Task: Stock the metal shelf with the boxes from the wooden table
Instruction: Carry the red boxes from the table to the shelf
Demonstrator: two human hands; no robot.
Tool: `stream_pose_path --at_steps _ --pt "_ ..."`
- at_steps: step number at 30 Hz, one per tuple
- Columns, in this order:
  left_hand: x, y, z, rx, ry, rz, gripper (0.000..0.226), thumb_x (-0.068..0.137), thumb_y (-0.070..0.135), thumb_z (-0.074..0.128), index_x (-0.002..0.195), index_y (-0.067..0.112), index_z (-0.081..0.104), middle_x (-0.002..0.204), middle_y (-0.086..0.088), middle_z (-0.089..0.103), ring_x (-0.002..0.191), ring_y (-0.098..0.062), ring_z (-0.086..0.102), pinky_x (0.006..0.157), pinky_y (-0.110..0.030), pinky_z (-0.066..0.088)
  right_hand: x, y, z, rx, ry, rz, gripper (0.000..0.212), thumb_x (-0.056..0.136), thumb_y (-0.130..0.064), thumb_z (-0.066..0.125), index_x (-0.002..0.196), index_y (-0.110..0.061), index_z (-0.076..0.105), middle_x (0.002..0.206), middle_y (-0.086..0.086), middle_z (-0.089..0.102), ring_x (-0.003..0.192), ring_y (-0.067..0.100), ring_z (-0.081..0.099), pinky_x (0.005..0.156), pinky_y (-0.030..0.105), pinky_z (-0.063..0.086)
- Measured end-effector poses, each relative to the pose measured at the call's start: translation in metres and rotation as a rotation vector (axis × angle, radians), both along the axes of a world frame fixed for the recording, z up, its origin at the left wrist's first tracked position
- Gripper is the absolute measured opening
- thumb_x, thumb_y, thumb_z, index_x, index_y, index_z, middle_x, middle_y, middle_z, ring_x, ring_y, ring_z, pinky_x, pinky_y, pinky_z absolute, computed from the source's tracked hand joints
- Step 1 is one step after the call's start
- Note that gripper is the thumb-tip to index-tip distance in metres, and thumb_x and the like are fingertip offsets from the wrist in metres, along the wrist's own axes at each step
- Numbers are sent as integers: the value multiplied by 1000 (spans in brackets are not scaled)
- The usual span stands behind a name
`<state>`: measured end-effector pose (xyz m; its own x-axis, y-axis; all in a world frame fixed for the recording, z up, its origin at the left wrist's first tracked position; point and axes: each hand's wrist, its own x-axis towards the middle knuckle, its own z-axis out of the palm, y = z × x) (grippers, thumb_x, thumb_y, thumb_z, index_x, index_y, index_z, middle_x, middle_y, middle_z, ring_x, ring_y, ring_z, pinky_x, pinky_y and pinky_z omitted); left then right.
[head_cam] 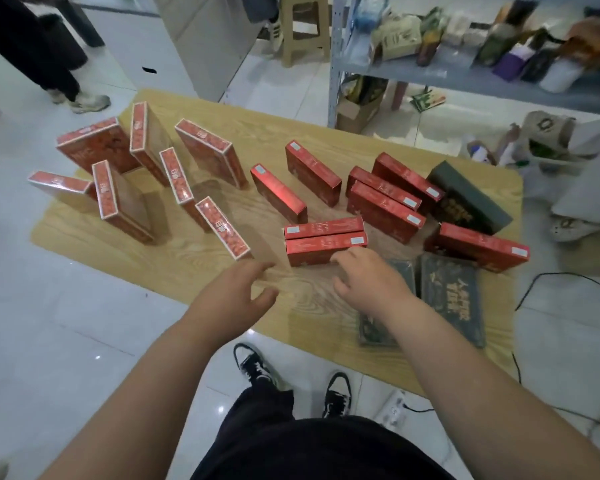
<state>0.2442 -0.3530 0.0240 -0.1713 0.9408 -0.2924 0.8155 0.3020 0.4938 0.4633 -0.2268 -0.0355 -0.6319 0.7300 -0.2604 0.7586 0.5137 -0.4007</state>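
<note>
Many red boxes stand on edge on the low wooden table (194, 268). A pair of red boxes (326, 241) stands side by side at the near middle. My right hand (368, 280) touches the front face of the nearer one with its fingertips, fingers bent, not closed around it. My left hand (236, 294) hovers open just left of that pair, holding nothing. Several tall patterned red boxes (125, 199) fill the table's left. Dark green boxes (452, 296) lie flat at the near right, one partly under my right forearm. The grey metal shelf (444, 69) stands at the back right.
The shelf holds several mixed packages (520, 46). A cardboard box (357, 109) sits beneath it. A beige stool (303, 27) stands behind. A person's legs (59, 71) are at top left, another person's foot (572, 226) at right. Cables (565, 282) and a power strip (394, 408) lie on the floor.
</note>
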Motion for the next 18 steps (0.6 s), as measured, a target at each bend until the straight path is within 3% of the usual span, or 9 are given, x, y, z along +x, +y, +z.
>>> stream_pose_path --at_steps 3,7,9,11,14,18 --pt "-32 44 1 34 21 -3 46 92 32 63 137 29 54 126 7 61 116 -14 56 94 -30 42 -3 18 -13 20 15 -135 46 94 -28 57 138 -18 49 134 6 49 126 27 46 99 44 49" --pt "-80 116 -7 74 81 -33 50 92 30 63 140 24 52 133 -2 59 125 -22 52 101 -37 40 -17 38 -23 -18 -68 -323 64 93 -29 63 149 -21 32 152 12 25 141 32 31 111 47 39" --pt "-99 154 -16 74 130 -113 54 90 30 63 142 18 51 134 -10 58 125 -29 52 103 -40 41 -23 46 -27 -55 -122 -388 72 92 -27 67 152 -23 26 158 12 13 147 35 22 115 48 33" --pt "-111 187 -29 64 181 -242 59 88 30 61 143 13 49 135 -17 56 125 -37 51 106 -43 40 -27 53 -33 -105 -157 -448 76 91 -22 68 152 -27 24 159 11 9 147 37 23 114 49 36" --pt "-117 226 -49 -33 290 -409 65 90 25 60 150 16 39 143 -15 46 132 -37 40 108 -47 38 -32 59 -39 -154 -150 -524 75 88 -12 64 148 -33 24 152 9 20 138 37 36 105 49 46" --pt "-120 263 -80 -158 464 -628 66 84 19 62 145 24 38 141 -10 44 131 -33 37 101 -51 46 -38 64 -40 -182 -68 -562 76 88 -6 60 146 -39 23 147 8 41 131 30 46 103 50 47"
